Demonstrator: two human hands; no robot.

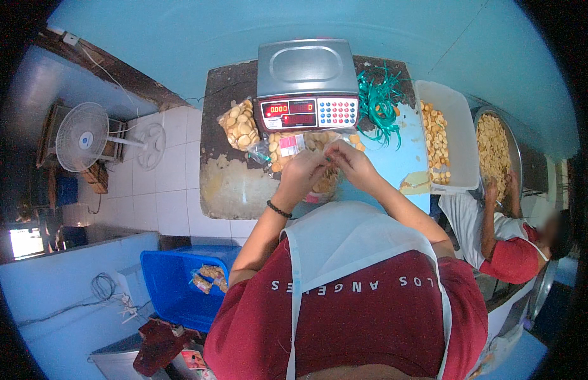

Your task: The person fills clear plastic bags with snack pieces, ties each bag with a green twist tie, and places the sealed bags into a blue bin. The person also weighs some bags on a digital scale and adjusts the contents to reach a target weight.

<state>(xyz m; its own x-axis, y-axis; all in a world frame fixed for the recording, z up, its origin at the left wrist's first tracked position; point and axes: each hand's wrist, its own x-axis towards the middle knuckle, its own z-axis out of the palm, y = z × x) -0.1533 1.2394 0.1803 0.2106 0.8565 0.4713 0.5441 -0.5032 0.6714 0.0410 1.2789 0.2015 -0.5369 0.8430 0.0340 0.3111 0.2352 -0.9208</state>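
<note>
My left hand (301, 173) and my right hand (351, 167) meet in front of the scale, fingers pinched together at the top of a clear plastic bag of round biscuits (325, 183). The fingers hide the bag's top, and a small dark green bit shows between them. Just beyond lies another clear bag of biscuits (287, 146) with a pink and white label. A filled biscuit bag (239, 125) leans at the scale's left side. The digital scale (308, 69) has a bare metal plate and lit red digits. Green ribbons (379, 104) lie heaped to its right.
Right of the table (234, 183) stands a white plastic tub (458, 139) of biscuits. Beyond it, a co-worker's hands (491, 190) reach into a large round pan (515, 155) of biscuits. A blue bin (170, 285) with small bags stands lower left; a fan (85, 137) is farther left.
</note>
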